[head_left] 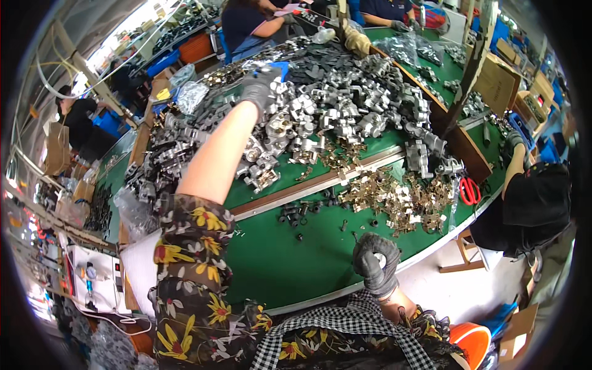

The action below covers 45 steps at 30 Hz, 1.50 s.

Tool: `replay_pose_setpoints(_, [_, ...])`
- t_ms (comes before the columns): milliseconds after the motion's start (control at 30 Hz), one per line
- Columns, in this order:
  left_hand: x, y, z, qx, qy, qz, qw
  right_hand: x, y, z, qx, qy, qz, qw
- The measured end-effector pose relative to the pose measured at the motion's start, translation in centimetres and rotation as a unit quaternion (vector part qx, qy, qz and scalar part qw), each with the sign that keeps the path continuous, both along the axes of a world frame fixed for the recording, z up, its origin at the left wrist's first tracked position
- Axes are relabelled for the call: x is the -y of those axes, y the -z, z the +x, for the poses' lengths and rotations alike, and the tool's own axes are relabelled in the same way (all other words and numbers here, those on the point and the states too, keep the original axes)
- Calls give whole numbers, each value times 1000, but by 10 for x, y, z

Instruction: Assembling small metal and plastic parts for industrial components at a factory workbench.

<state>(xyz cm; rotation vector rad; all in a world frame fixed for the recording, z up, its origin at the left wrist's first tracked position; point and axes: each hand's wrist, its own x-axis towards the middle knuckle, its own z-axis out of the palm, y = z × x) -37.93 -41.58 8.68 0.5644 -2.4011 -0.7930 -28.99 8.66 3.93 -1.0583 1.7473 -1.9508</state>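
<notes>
My left hand [262, 85], in a grey glove, reaches out to the far part of a big heap of silver metal castings [351, 102]. A bright blue object [281, 70] touches its fingers; whether they grip it is hidden. Close to the table's near edge, my right hand [375, 264], also gloved, is closed around a small pale part [382, 261], whose kind I cannot make out. Beyond that hand lies a pile of brass-coloured metal clips [401, 200]. Several small black fittings [299, 213] lie to its left on the green tabletop [277, 265].
A wood-and-metal strip [320, 185] divides the tabletop. Red-handled scissors [470, 191] lie at the right edge, near a wooden divider [465, 151]. A person in dark clothing [530, 203] works at the right; others sit across the table. An orange bucket [472, 339] stands at the lower right.
</notes>
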Motion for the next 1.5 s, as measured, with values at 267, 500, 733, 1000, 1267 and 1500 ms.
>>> replay_pose_setpoints(267, [-146, -5, -53, 224, -176, 55, 957, -3, -1, -2, -19, -28, -10, 999])
replay_pose_setpoints(500, [-155, -6, -49, 359, -234, -166, 888, -15, 5, -4, 47, -16, -33, 998])
replay_pose_setpoints(733, [-162, 9, -39, 286, -209, -238, 905, -21, 6, -9, 42, -5, -53, 998])
replay_pose_setpoints(1000, [-216, 4, -24, 204, -113, -288, 929, -19, 5, -6, 42, 12, -51, 998])
replay_pose_setpoints(1267, [-242, 5, 20, 153, -40, -309, 938, -22, 2, 4, 9, 7, -41, 999])
replay_pose_setpoints(1500, [-224, 12, 18, 239, -52, -351, 904, -25, -1, 1, -253, 124, -79, 956])
